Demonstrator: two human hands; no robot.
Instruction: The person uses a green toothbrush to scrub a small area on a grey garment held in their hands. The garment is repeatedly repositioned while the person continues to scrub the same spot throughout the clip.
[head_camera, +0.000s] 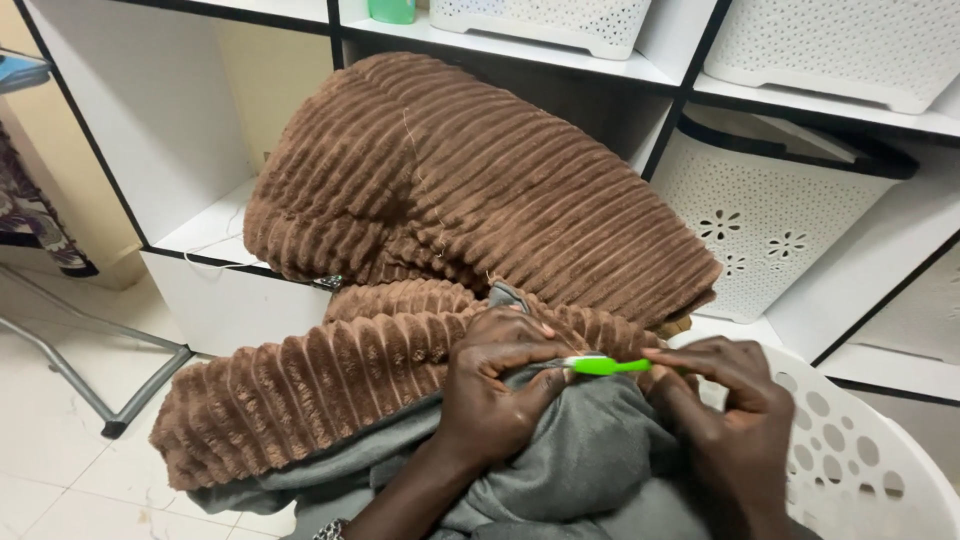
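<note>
- Your left hand (495, 385) is bunched up on the grey fleece lining (590, 460) of that thick brown ribbed plush blanket (470, 180), fingers closed and pinching the fabric right at the seam where the brown meets the grey.
- Your right hand (725, 400) has its grip closed on a small bright green plastic-handled tool (605, 366), held roughly level with the metal tip pointing toward your left thumb. Can't tell exactly what kind of tool it is, the tip's too small.
- The tool sits right between your two hands, touching the fabric edge just above the grey lining.
- The blanket's piled up in front of you, top part slumped against the white cube shelf unit (180, 230), lower fold draped toward the tiled floor (60, 430).
- White perforated plastic laundry basket (860, 460) is just beside your right hand, under your forearm.
- Another white perforated hamper with a dark rim (770, 220) sits tilted inside the shelf unit behind.
</note>
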